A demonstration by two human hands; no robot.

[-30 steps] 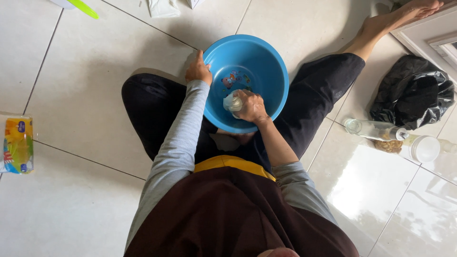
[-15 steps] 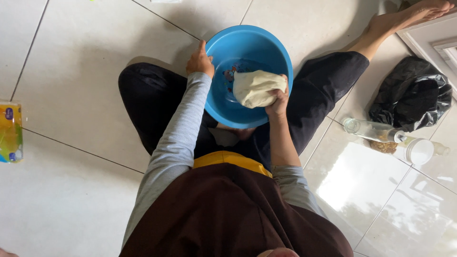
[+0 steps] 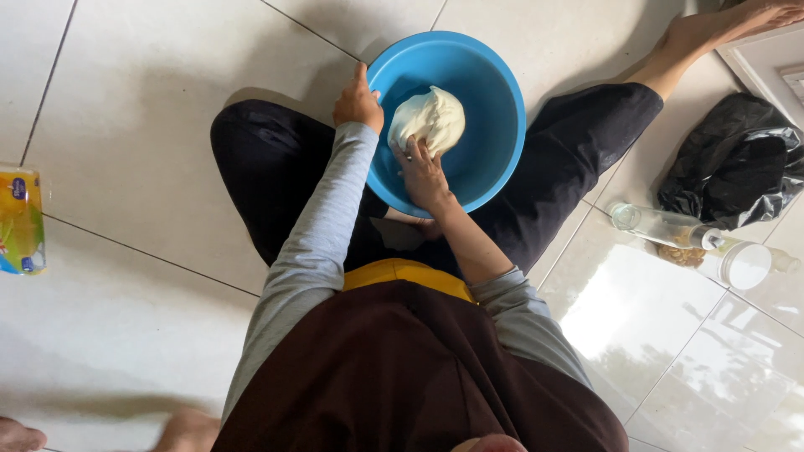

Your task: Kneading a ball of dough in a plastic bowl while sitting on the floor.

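Hands apart: left hand [image 3: 358, 102] gripping blue basin [image 3: 494, 92] rim, right hand [image 3: 423, 173] seemingly pressed on pale dough [image 3: 431, 117].

One blue bowl [image 3: 494, 109], left-hand fingers [image 3: 362, 77] on its rim. One lump of pale dough [image 3: 429, 117] inside, right-hand fingers [image 3: 416, 151] pressing its near side. One clear bottle [image 3: 657, 224] lying on floor, well right of fingers. One white lid [image 3: 745, 264] beside bottle. One black bag [image 3: 737, 163] beyond bottle. One yellow packet [image 3: 18, 222] far left of fingers.
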